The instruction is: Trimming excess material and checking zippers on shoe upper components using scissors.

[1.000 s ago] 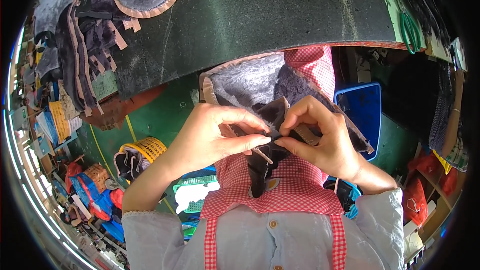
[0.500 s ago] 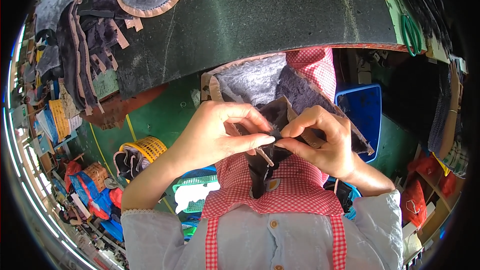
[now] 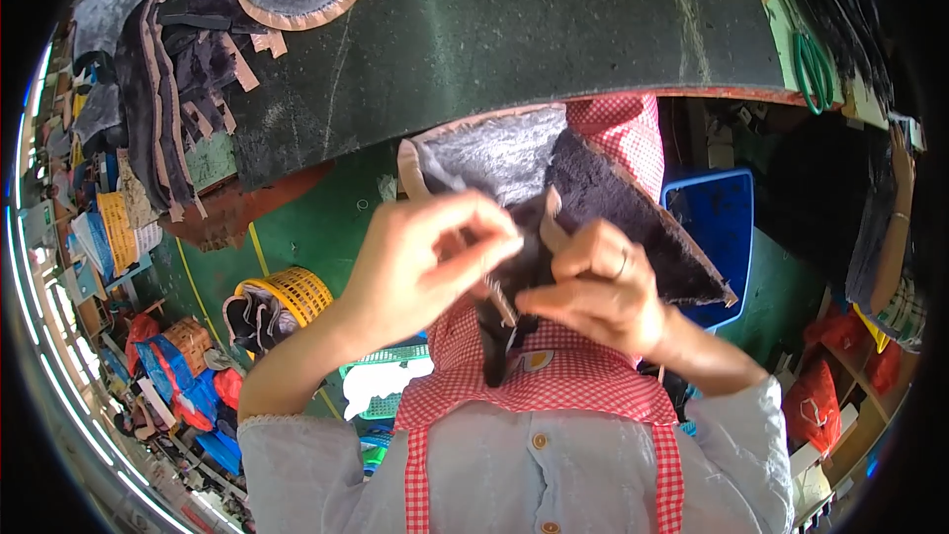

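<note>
Two hands, frame centre | left hand (image 3: 420,262) and right hand (image 3: 598,287) pinch dark fleece piece (image 3: 603,208), held near the chest for close handling | green worktable (image 3: 514,30) above.

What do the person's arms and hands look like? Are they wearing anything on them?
Both hands are bare, with no gloves. The right hand has a thin ring on one finger. The left hand has none that shows. Pale blue sleeves end near the elbows, the left one with a small lacy edge. A red-and-white checked apron lies over the shirt.
</note>
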Available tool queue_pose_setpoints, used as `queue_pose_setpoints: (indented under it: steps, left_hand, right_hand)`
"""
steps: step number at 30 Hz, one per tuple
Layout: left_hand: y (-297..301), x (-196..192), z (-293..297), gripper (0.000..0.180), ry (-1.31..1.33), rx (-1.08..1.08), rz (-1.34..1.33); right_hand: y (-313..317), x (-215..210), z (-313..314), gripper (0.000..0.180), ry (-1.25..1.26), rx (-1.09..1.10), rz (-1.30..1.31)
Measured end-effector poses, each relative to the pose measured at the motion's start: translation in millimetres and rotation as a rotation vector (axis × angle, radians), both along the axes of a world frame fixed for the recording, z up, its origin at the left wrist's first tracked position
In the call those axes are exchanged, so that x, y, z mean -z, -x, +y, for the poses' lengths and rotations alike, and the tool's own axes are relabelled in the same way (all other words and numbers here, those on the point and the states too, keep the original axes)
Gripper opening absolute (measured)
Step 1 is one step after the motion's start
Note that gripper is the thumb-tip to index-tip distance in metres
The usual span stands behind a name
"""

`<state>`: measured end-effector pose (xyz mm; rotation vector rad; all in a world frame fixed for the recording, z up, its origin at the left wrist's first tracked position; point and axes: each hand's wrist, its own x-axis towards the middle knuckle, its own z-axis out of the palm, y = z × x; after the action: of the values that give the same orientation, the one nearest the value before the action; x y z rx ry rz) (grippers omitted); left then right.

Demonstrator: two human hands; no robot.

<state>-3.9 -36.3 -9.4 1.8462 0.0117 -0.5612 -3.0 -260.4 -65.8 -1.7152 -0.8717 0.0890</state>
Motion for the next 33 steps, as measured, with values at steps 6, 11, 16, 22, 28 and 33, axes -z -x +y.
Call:
queue_pose_setpoints:
  steps: [6, 11, 16, 22, 28, 33]
  left_hand:
    - [-20, -14, 4, 0.023, -0.677, 0.311, -0.669]
    - [-22, -16, 21, 0.030, -0.570, 0.707, -0.133]
    - [-31, -109, 14, 0.016, -0.601, 0.447, -0.674]
    - [-45, -91, 24, 0.028, -0.404, 0.014, -0.711]
    - [-48, -6, 26, 0.022, 0.561, -0.396, 0.062]
    - [-40, 8, 19, 0.018, 0.627, -0.335, -0.033]
  right_hand:
    - [6, 1, 7, 0.023, -0.045, -0.003, 0.035]
    - [4, 1, 14, 0.037, -0.175, -0.008, 0.015]
    - [-56, -58, 18, 0.033, -0.176, -0.028, 0.012]
    - [-122, -120, 37, 0.024, 0.355, 0.074, -0.455]
    - [-108, -55, 44, 0.016, 0.265, 0.104, -0.465]
    - [-90, -58, 35, 0.029, 0.198, 0.254, -0.298]
